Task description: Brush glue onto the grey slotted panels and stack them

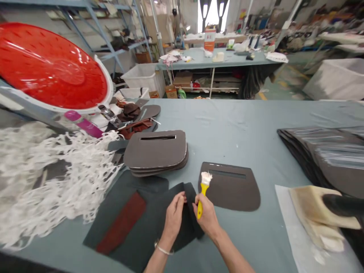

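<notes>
In my right hand (pixel 209 217) is a paintbrush (pixel 204 188) with a yellow handle, its bristles coated white and pointing up. The fingers of that hand also meet the edge of a dark sheet of material (pixel 189 223). My left hand (pixel 173 215), wearing a bracelet, pinches the same sheet from the other side, so it stands raised and folded between both hands. Right of the brush, a flat dark grey panel (pixel 234 191) with a slot lies on the table. A stack of similar slotted panels (pixel 155 153) sits behind my left hand. Dark pieces and a reddish-brown strip (pixel 123 223) lie at left.
White net-like scraps (pixel 65 182) pile up at left, below a big red dish (pixel 54 72). A purple can (pixel 83 124) and a bottle (pixel 109 115) stand nearby. More dark panels (pixel 327 151) and a cream-coloured block (pixel 313 212) on a white sheet (pixel 292 231) are at right.
</notes>
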The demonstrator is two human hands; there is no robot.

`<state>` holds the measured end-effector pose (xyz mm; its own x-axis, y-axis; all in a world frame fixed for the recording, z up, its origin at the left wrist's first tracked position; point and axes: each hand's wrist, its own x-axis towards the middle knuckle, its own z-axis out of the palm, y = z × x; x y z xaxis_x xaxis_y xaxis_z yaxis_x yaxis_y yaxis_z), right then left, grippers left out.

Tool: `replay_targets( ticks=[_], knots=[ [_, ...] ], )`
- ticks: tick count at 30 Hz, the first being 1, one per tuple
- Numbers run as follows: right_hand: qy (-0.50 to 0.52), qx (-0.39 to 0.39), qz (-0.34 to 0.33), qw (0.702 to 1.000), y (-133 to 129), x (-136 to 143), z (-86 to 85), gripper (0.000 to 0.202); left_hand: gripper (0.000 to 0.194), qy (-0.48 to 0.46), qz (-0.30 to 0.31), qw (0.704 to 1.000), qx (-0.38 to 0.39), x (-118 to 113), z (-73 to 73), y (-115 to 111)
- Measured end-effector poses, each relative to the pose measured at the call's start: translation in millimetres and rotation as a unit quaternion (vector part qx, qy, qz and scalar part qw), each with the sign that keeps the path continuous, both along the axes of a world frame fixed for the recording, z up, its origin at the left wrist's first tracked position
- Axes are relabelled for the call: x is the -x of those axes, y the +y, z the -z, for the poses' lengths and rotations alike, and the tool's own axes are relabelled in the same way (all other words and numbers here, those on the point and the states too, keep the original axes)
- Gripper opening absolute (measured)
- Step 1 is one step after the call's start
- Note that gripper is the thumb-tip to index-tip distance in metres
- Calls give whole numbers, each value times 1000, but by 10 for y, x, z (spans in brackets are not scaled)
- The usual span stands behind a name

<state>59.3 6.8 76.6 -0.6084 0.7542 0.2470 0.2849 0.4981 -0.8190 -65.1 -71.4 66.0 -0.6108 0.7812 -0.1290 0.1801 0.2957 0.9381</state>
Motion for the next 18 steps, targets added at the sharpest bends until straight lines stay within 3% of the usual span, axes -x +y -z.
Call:
replay_targets(
  ticks=[3, 6, 9, 12, 15, 18],
  knots=[
    [1, -18, 39, 999, 222, -284, -38, 10, 48, 149, -22, 988, 45, 27, 189, 41],
    [-25, -39, 55, 997, 391, -632, -16, 13, 56, 348, -31, 927, 133, 132, 455, 1],
    [-42, -54, 81, 994, 429, -884, 68, 17, 42, 412, 26, 887, 206, 222, 598, -63],
    [-42, -60, 121, 990, 393, -1031, 193, 20, 21, 385, 98, 884, 247, 291, 607, -88],
    [-54, -64, 154, 984, 399, -1171, 322, 25, 16, 256, 159, 925, 232, 344, 583, 0],
    [-77, -71, 215, 971, 512, -1388, 418, 25, 28, 114, 123, 973, 155, 302, 568, 256]
  ],
)
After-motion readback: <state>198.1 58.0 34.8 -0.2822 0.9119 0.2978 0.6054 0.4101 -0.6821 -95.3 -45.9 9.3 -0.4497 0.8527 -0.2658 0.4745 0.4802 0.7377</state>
